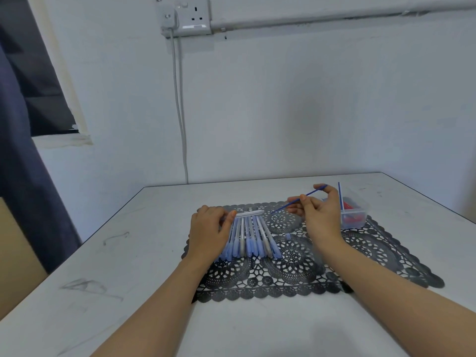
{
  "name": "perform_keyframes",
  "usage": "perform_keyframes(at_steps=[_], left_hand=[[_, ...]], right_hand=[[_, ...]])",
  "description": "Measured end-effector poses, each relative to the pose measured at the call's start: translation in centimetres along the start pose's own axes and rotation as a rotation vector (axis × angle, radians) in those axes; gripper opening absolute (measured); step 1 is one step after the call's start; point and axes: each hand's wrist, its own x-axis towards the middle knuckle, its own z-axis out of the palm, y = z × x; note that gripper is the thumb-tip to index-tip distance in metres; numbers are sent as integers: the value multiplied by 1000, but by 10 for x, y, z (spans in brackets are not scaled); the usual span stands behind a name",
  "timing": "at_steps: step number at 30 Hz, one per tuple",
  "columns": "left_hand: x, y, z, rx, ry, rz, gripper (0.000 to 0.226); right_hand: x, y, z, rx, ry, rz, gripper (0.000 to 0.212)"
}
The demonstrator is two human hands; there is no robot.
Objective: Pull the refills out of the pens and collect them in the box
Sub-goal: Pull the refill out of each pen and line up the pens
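Blue and thin, the refill [298, 200] sits pinched in the right hand [322, 215] just beside the clear box [356, 209], apparently bound for it, while the left hand [208, 228] grips the empty barrel [249, 214] over the row of pens [247, 240], likely to keep it aside.

Clear plastic box [354, 215], lacy mat [296, 269]

Left hand [210, 228]: palm down, fingers curled round a pen barrel [249, 214].
Right hand [322, 215]: raised a little, fingertips pinching a blue refill [282, 208].
Forearms: bare, both stretched forward over the table [128, 253], well apart.
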Motion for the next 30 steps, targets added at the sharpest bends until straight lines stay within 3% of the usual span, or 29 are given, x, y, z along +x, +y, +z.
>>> perform_keyframes(at_steps=[21, 25, 30], left_hand=[[-1, 5, 2, -30, -12, 15, 51], [0, 5, 1, -51, 10, 14, 50], [-1, 9, -1, -46, 27, 44, 43]], right_hand=[[-5, 0, 5, 117, 36, 87, 28], [-6, 0, 3, -17, 50, 85, 24], [-5, 6, 1, -379, -48, 18, 15]])
